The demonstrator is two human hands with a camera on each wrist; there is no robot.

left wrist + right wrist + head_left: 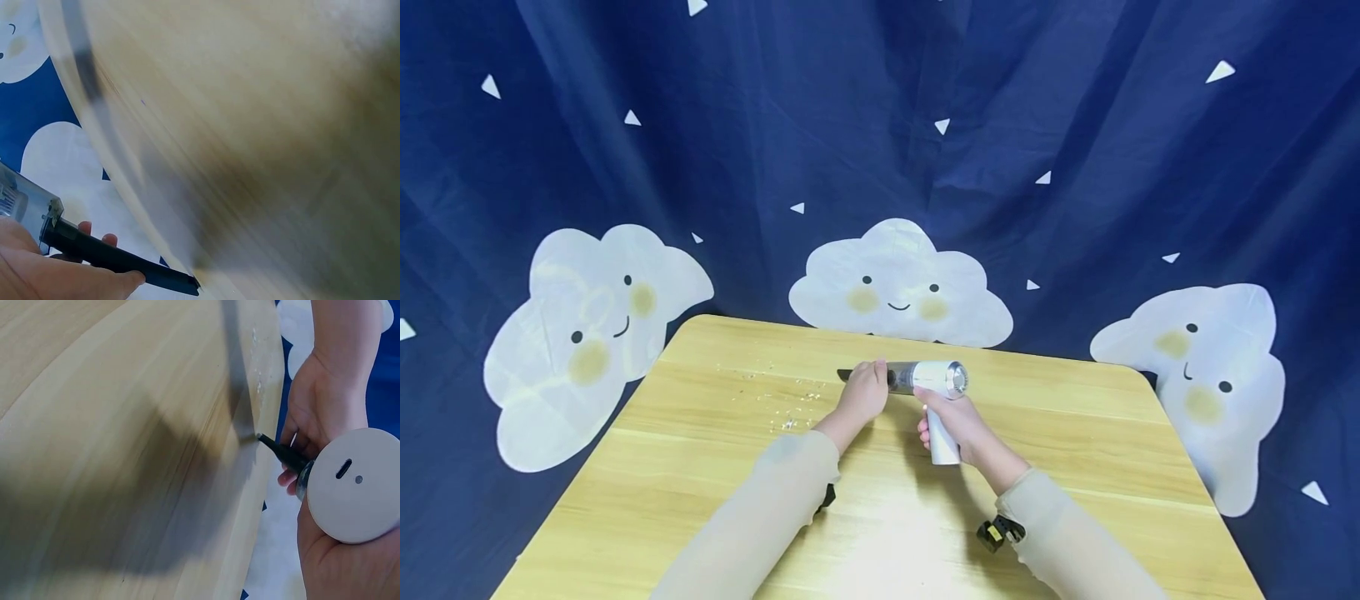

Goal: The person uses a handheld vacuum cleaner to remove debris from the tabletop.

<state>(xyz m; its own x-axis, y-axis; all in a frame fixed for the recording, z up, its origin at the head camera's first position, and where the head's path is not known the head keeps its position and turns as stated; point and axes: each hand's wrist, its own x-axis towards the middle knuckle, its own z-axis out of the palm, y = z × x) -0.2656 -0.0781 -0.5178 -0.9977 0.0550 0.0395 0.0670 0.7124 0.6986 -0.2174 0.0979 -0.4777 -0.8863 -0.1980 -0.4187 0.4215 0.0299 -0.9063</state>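
I can read no words, brand names, labels or numbers on anything from here, neither on the white handheld vacuum cleaner with its black nozzle (934, 379) nor on the dark blue cloud-patterned cloth backdrop (1075, 167).

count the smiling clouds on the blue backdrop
3: left cloud beside the table's left edge, middle cloud behind its far edge, right cloud past its right corner. None looks hidden.
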